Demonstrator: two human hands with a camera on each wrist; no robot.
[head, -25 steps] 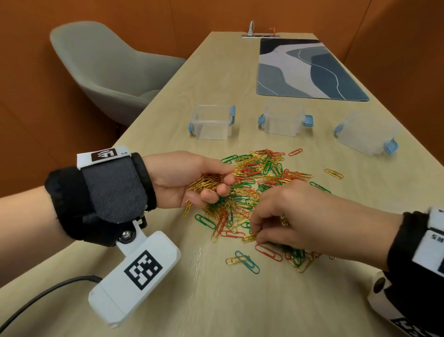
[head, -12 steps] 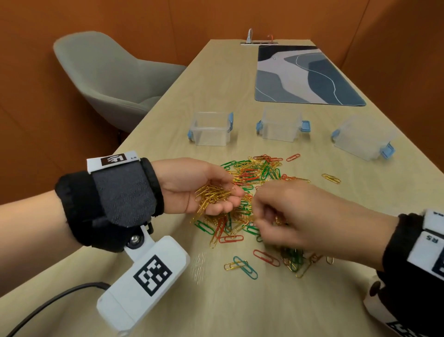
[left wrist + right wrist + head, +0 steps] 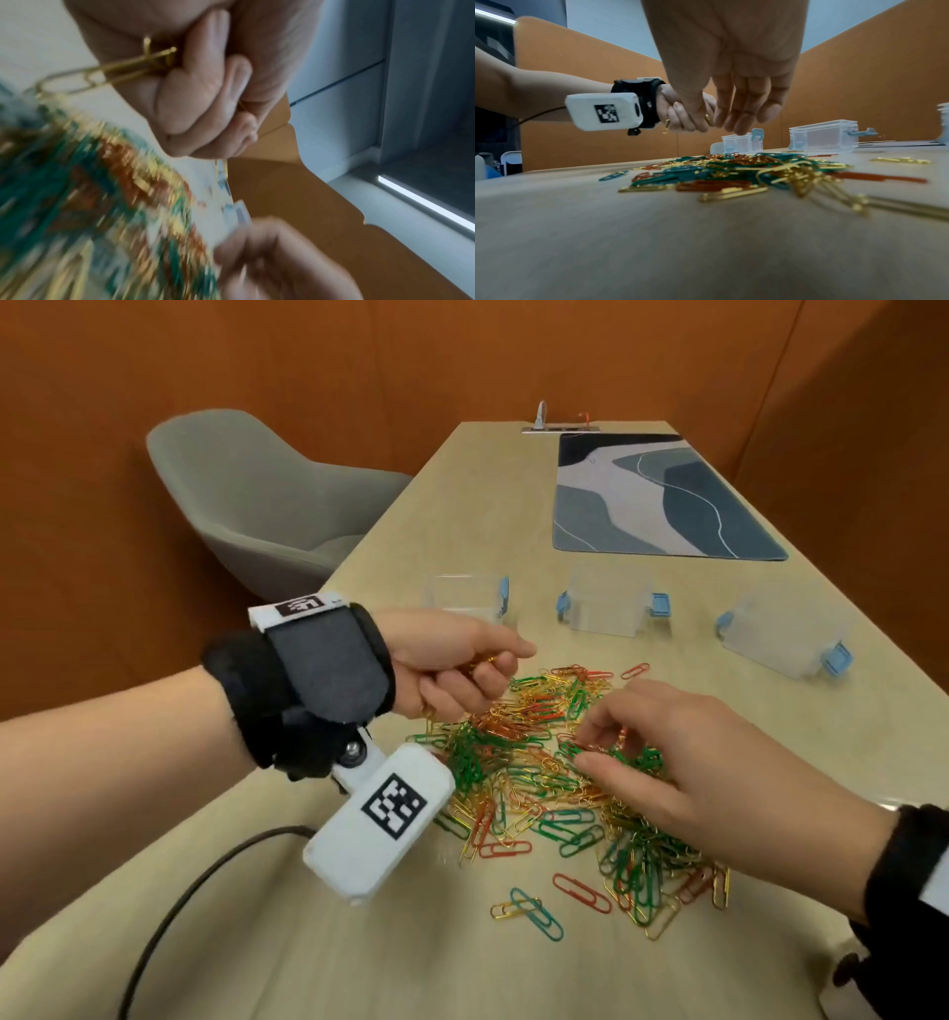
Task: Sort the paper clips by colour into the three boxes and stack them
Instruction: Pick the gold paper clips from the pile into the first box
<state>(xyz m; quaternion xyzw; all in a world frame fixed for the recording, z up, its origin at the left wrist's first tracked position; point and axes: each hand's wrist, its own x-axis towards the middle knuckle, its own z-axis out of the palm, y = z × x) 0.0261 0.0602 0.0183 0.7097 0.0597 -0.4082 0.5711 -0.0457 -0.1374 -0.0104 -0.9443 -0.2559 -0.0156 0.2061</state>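
here 3 clear boxes [image 3: 606,608] stand beyond 1 clip pile [image 3: 539,778].

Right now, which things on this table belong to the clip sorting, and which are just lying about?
Job:
pile of mixed clips
gold clips in left hand
right hand
three clear boxes

Lying about:
patterned mat
grey chair
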